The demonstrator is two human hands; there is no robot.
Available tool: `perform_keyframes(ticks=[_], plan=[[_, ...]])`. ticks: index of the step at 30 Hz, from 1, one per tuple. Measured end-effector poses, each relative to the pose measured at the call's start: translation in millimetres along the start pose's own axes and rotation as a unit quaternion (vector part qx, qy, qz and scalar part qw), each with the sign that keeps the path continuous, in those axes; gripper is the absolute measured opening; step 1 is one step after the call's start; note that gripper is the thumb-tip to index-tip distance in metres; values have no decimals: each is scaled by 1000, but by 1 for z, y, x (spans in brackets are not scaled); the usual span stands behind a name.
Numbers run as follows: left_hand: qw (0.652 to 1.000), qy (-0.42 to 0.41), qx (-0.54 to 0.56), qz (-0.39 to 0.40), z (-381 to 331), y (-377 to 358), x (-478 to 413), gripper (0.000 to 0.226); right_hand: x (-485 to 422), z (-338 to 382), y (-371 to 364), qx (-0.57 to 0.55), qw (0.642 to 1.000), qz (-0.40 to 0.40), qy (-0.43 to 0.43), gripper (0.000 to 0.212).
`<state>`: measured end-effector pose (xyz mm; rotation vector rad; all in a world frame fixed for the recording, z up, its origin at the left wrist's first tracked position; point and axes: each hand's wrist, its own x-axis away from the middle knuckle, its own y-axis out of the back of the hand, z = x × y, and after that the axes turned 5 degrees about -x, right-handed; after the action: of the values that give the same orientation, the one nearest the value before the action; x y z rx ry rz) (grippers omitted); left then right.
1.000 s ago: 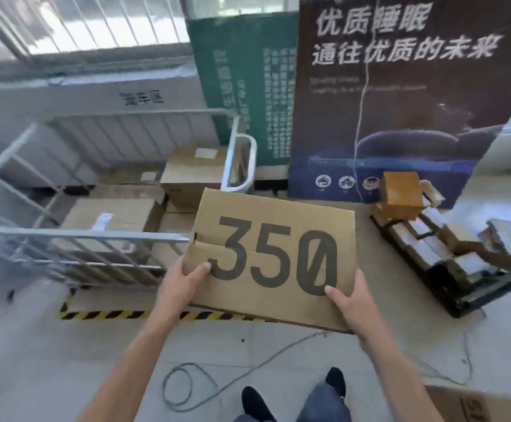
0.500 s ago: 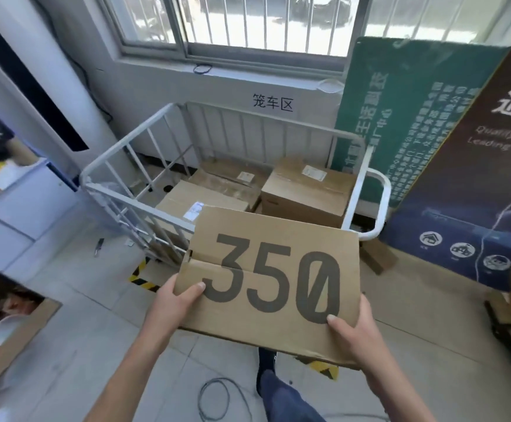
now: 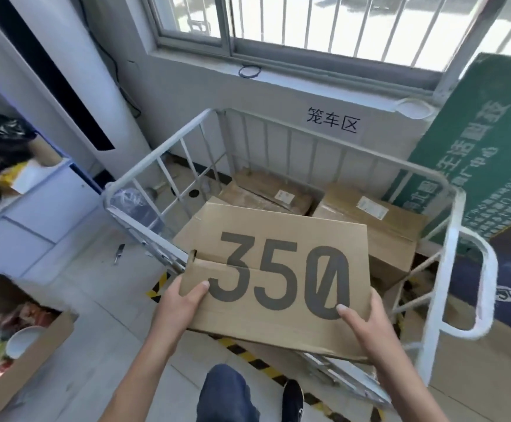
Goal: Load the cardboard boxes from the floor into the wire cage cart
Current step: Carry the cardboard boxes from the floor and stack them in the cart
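1. Cardboard box (image 3: 278, 269), flat and printed "350", is held off the floor, tilted, over the near side of the wire cage cart (image 3: 156, 152). Its far edge reaches over the labelled cartons (image 3: 379, 220) already lying inside.
2. Left hand (image 3: 181, 303) grips the near left corner, thumb on top and fingers hidden beneath. Right hand (image 3: 366, 324) grips the near right corner the same way.
3. I judge it light: two corner grips carry it with no visible sag, though its contents cannot be seen.
4. Its corrugated board looks stiff enough for edge holds, and the matt surface should not slip in bare hands.
5. One weak spot shows: a tuck flap near the left thumb stands slightly open, so pressing there could buckle the lid.
6. Best holds are probably the short ends or the underside, which keeps the lid closed.
7. Setting it down likely needs a level spot on the cartons, clear of the cart's rails.
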<state>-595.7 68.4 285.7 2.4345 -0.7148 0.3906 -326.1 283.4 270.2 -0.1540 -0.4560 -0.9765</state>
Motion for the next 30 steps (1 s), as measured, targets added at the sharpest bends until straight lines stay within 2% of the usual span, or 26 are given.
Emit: perform_keyframes(ticks=[2, 6, 11, 12, 14, 15, 18, 21, 23, 25, 27, 30], plan=[[1000, 0, 6, 14, -11, 7, -44, 34, -28, 11, -21, 0, 1000, -13, -3, 49], [999, -4, 7, 44, -32, 16, -142, 45, -88, 34, -74, -2, 998, -56, 1, 47], [997, 2, -22, 76, -41, 21, -274, 30, -174, 38, -147, 13, 992, -118, -34, 50], [996, 5, -40, 82, -36, 18, -304, 36, -194, 32, -161, 22, 991, -127, -45, 52], [991, 29, -86, 101, -24, 8, -362, 63, -234, 14, -190, 38, 986, -145, -72, 55], [987, 42, -104, 115, -15, 2, -391, 67, -253, 3, -205, 39, 983, -155, -86, 56], [973, 70, -142, 167, 18, -15, -472, 32, -304, -30, -250, 36, 971, -200, -123, 53], [964, 116, -157, 181, 46, -20, -533, 23, -338, -60, -293, 25, 962, -229, -149, 50], [962, 131, -166, 172, 62, -19, -562, 19, -357, -79, -315, 11, 957, -229, -176, 56], [958, 141, -178, 174, 76, -21, -581, 25, -371, -99, -330, 4, 953, -210, -219, 64], [944, 158, -209, 198, 91, -26, -589, 40, -382, -120, -336, 6, 943, -172, -284, 59], [913, 209, -257, 240, 108, -32, -586, 72, -388, -140, -337, -18, 909, -99, -404, 60]])
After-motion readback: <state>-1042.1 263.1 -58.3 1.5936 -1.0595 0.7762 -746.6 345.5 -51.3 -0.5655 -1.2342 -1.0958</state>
